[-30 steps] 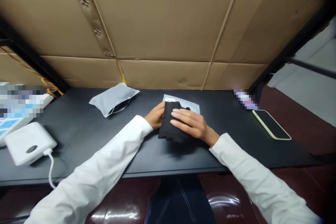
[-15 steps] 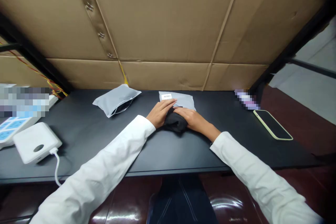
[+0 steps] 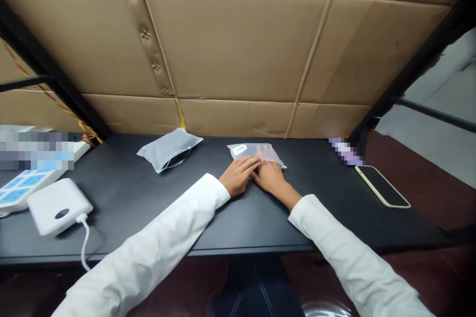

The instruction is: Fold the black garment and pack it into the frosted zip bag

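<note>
Likely soft, light, slippery; hold bag by open edge. With right hand spread inside; cannot tell whether pinching with left hand.

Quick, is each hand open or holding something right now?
Left hand: at the near edge of the translucent bag; grip unclear.
Right hand: partly seen through the bag; cannot tell if it holds anything.

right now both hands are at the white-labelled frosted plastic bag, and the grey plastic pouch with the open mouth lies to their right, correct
No, the grey plastic pouch lies to their left, as the head view shows; the left hand and right hand are at the white-labelled frosted plastic bag.
</note>
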The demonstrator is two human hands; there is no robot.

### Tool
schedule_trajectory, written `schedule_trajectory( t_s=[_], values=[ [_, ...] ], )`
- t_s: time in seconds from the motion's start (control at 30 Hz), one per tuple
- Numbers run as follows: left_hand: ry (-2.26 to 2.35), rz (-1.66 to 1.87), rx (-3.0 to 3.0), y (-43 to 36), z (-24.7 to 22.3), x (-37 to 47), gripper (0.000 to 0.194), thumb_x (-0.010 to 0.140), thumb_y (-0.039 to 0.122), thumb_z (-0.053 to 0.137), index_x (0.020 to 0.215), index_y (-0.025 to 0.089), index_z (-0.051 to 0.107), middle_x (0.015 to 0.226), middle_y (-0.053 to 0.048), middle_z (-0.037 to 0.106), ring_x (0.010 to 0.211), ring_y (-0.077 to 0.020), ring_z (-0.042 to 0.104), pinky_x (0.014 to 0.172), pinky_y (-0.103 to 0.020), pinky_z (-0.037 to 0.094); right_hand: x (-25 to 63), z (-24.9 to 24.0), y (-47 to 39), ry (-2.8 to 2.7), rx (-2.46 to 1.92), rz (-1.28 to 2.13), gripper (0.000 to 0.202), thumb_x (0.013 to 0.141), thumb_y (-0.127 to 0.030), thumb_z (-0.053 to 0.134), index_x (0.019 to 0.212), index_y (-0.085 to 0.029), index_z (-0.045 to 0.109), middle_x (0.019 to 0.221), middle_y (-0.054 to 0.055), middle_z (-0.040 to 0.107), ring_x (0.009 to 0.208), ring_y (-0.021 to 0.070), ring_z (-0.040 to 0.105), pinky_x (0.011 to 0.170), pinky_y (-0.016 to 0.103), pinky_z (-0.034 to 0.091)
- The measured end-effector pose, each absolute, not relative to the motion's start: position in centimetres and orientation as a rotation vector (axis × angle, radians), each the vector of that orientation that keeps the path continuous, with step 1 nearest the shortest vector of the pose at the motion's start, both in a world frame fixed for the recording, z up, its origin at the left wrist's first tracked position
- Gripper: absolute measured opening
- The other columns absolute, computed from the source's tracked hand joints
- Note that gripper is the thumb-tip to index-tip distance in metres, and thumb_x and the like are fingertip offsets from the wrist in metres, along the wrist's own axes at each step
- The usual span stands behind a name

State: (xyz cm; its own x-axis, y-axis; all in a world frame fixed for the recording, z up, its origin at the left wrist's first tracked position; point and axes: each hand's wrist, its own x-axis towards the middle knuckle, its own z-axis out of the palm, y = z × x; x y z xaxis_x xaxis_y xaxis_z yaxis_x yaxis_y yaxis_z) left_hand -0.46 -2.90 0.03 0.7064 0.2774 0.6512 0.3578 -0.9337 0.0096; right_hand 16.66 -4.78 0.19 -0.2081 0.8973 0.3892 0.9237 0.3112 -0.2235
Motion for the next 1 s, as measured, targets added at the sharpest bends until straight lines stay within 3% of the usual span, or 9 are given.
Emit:
schedule_trajectory(
  t_s=[0.13, 0.3, 0.43, 0.53, 0.67, 0.8, 0.9, 1.0],
  values=[
    [-0.590, -1.034, -2.764, -1.9, 0.4, -1.4, 0.045, 0.083, 0.009, 0.051, 0.128, 0.012, 0.052, 0.126, -0.017, 0.058, 0.117, -0.0287, 0.052, 0.098, -0.044, 0.045, 17.4, 0.4, -5.1, -2.218, -1.329, -0.110, 0.038, 0.089, -0.035, 0.060, 0.116, -0.010, 0.065, 0.108, 0.021, 0.071, 0.102, 0.0321, 0.067, 0.094, 0.049, 0.052],
    [-0.808, -0.955, -2.837, -0.1, 0.7, -3.1, 0.012, 0.085, 0.017, 0.055, 0.093, 0.018, 0.063, 0.099, -0.011, 0.063, 0.093, -0.0243, 0.057, 0.083, -0.037, 0.047, 18.0, 0.8, -5.4, -2.255, -0.817, -0.111, 0.029, 0.093, -0.018, 0.051, 0.118, -0.023, 0.065, 0.114, 0.008, 0.070, 0.106, 0.0208, 0.065, 0.095, 0.038, 0.053],
    [-0.922, -0.939, -2.871, 1.2, 0.5, -4.5, 0.018, 0.085, 0.013, 0.047, 0.079, 0.019, 0.063, 0.086, -0.006, 0.061, 0.080, -0.0189, 0.057, 0.076, -0.030, 0.045, 18.4, 1.6, -5.3, -2.162, -0.965, -0.198, 0.038, 0.088, -0.027, 0.063, 0.126, -0.024, 0.061, 0.119, 0.011, 0.064, 0.106, 0.0265, 0.061, 0.096, 0.046, 0.050],
    [-0.927, -0.844, -2.853, 1.6, 0.3, -5.1, 0.020, 0.083, 0.009, 0.047, 0.082, 0.019, 0.064, 0.087, -0.004, 0.061, 0.077, -0.0163, 0.057, 0.071, -0.026, 0.044, 19.2, 1.6, -4.8, -2.081, -1.198, -0.185, 0.055, 0.081, -0.034, 0.072, 0.131, -0.020, 0.055, 0.126, 0.015, 0.057, 0.112, 0.0303, 0.056, 0.097, 0.048, 0.049],
    [-0.878, -0.714, -2.804, 1.6, 0.2, -5.2, 0.024, 0.081, 0.007, 0.049, 0.093, 0.020, 0.065, 0.092, -0.003, 0.061, 0.077, -0.0149, 0.057, 0.068, -0.024, 0.042, 20.2, 0.9, -3.9, -2.010, -1.357, 0.004, 0.039, 0.081, -0.037, 0.072, 0.113, -0.020, 0.058, 0.109, 0.010, 0.060, 0.101, 0.0271, 0.059, 0.088, 0.042, 0.052],
    [-0.817, -0.693, -2.772, 1.4, 0.0, -5.0, 0.029, 0.083, 0.005, 0.043, 0.095, 0.020, 0.065, 0.091, -0.002, 0.061, 0.075, -0.0136, 0.057, 0.067, -0.023, 0.043, 20.1, 0.4, -3.6, -1.917, -1.381, 0.079, 0.040, 0.074, -0.050, 0.075, 0.094, -0.022, 0.056, 0.096, 0.007, 0.059, 0.091, 0.0248, 0.059, 0.082, 0.038, 0.051],
    [-0.760, -0.685, -2.737, 0.8, 0.0, -4.5, 0.031, 0.086, 0.006, 0.039, 0.099, 0.020, 0.064, 0.089, -0.003, 0.061, 0.072, -0.0127, 0.056, 0.064, -0.022, 0.042, 20.0, 0.1, -3.5, -1.884, -1.395, 0.056, 0.031, 0.077, -0.043, 0.073, 0.086, -0.022, 0.052, 0.088, 0.005, 0.058, 0.083, 0.0221, 0.057, 0.075, 0.034, 0.049],
    [-0.736, -0.686, -2.732, -0.1, 0.2, -3.8, 0.032, 0.088, 0.005, 0.038, 0.104, 0.019, 0.061, 0.091, -0.004, 0.062, 0.072, -0.0128, 0.057, 0.063, -0.022, 0.042, 20.2, -0.2, -3.2, -1.836, -1.412, 0.062, 0.015, 0.081, -0.024, 0.064, 0.079, -0.021, 0.050, 0.077, 0.001, 0.055, 0.069, 0.0166, 0.053, 0.066, 0.029, 0.044]
  ],
)
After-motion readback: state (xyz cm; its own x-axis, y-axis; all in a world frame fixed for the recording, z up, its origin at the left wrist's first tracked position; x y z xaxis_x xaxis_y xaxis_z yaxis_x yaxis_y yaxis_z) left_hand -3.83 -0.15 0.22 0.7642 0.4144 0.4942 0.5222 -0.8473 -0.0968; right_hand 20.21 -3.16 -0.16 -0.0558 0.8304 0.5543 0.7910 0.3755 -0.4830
